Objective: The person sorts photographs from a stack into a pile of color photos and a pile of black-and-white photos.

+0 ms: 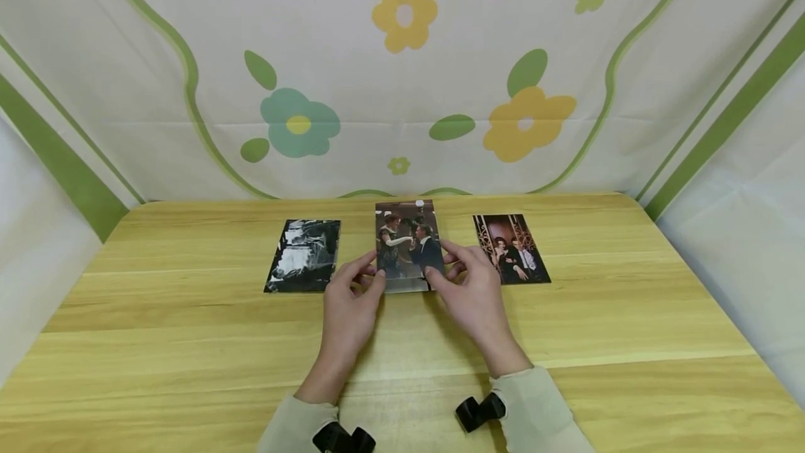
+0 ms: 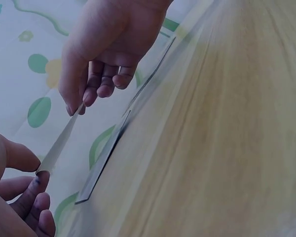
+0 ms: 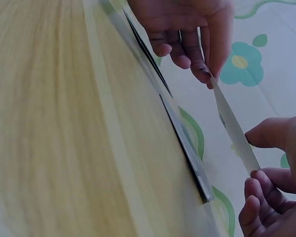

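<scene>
Both hands hold a colour photo print (image 1: 407, 240) of a dressed-up couple, one at each side edge. My left hand (image 1: 353, 306) pinches its lower left edge between thumb and fingers. On the lower right, my right hand (image 1: 472, 292) does likewise. Seen nearly edge-on in the left wrist view, the held print (image 2: 59, 143) is raised above the table. Below it in the right wrist view, another flat print (image 3: 185, 148) lies on the wood, mostly hidden by the held one in the head view.
A black-and-white print (image 1: 303, 257) lies on the wooden table (image 1: 207, 355) to the left. To the right lies a colour print (image 1: 512, 249) of two seated people. A white cloth (image 1: 352, 75) with flowers hangs behind the table's far edge.
</scene>
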Tool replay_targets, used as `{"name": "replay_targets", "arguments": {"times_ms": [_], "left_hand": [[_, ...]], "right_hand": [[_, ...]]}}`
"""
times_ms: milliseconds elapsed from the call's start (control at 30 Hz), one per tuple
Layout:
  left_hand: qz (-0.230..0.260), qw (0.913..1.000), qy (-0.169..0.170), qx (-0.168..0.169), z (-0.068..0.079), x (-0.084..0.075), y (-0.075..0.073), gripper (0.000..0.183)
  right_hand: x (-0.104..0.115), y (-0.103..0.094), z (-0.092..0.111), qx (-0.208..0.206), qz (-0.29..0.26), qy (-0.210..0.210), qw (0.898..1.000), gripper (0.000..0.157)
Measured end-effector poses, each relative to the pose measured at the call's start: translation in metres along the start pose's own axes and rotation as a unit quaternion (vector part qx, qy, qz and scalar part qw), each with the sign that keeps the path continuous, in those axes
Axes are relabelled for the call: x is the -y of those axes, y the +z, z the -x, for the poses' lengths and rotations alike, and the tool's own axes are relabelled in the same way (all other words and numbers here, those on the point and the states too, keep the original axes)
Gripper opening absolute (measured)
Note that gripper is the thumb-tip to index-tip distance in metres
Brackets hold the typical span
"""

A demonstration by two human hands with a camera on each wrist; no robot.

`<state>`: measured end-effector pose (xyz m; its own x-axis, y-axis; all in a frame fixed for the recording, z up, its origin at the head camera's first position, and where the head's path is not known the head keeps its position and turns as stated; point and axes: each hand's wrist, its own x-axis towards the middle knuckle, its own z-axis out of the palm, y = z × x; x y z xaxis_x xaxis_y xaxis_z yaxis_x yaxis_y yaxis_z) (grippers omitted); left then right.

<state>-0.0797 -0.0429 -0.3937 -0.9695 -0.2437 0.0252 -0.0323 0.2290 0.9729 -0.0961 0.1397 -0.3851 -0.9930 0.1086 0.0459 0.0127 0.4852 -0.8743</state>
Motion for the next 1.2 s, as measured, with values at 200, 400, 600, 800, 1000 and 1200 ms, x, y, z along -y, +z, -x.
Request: {"name": "replay_targets", "arguments": {"times_ms": [200,400,600,800,1000,1200], "left_hand": [[0.004,1.0,-0.004,0.003,0.0,-0.001,0.001,0.035],[0.01,0.9999,-0.008,0.005,-0.001,-0.003,0.001,0.035],[0.014,0.9999,-0.009,0.003,-0.001,-0.003,0.002,0.035],[0.015,0.9998,-0.01,0.004,-0.001,-0.003,0.002,0.035],[0.023,0.9997,-0.002,0.008,0.001,-0.004,0.01,0.035],[0.029,0.9991,0.016,0.026,-0.001,-0.018,0.03,0.034]], "right_hand": [[-0.001,-0.001,-0.001,-0.005,0.003,0.001,1.0,0.058],[-0.002,-0.002,-0.001,-0.003,-0.001,0.003,1.0,0.058],[-0.002,-0.003,-0.001,-0.004,0.003,-0.001,1.0,0.057],[-0.002,-0.004,-0.001,-0.006,0.004,-0.002,1.0,0.056],[-0.005,-0.007,-0.004,-0.014,0.003,0.0,1.0,0.055],[-0.013,-0.024,-0.012,-0.061,0.003,0.006,0.998,0.048]]}}
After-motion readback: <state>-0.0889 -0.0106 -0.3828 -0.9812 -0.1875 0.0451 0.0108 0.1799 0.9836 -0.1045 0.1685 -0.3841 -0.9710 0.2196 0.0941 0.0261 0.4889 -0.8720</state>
